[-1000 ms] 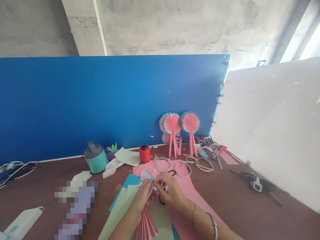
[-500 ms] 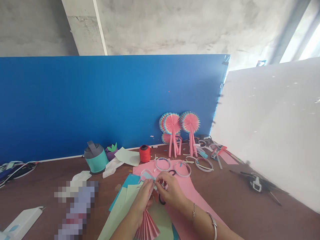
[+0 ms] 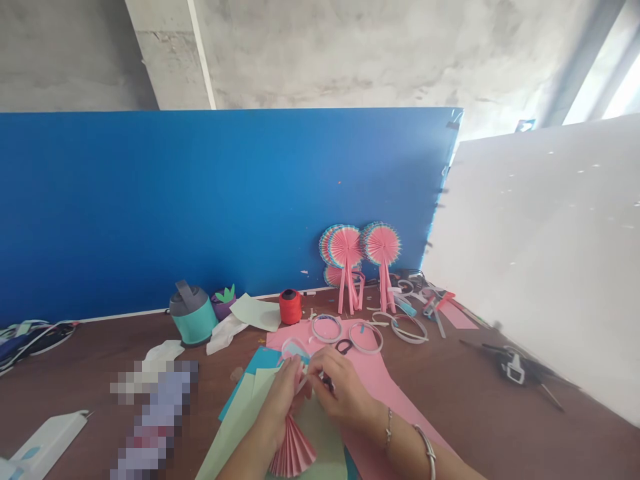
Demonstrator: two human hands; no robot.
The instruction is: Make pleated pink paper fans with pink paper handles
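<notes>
A pleated pink paper fan [image 3: 294, 450] spreads downward from my left hand [image 3: 281, 399], whose fingers are closed round its narrow top end. My right hand [image 3: 336, 391] meets the left at that top end, fingers pinched on the folded tip; a silver bangle and a thin bracelet circle its wrist. Both hands hover over pale green paper sheets [image 3: 235, 427] and a large pink sheet [image 3: 373, 380] on the brown table. Black scissors [image 3: 343, 346] lie just beyond my right hand.
Finished pink paper fans [image 3: 363, 257] lean on the blue board at the back. Tape rings [image 3: 345, 331], a red thread spool [image 3: 290, 307], a teal container [image 3: 193, 317], a glue gun [image 3: 515, 367] and a white stapler-like tool [image 3: 45, 440] lie around. A white board stands at right.
My right hand shifted slightly down and toward the left hand, closing in on the fan's top. The fan's pleats spread a little lower. The view barely moved.
</notes>
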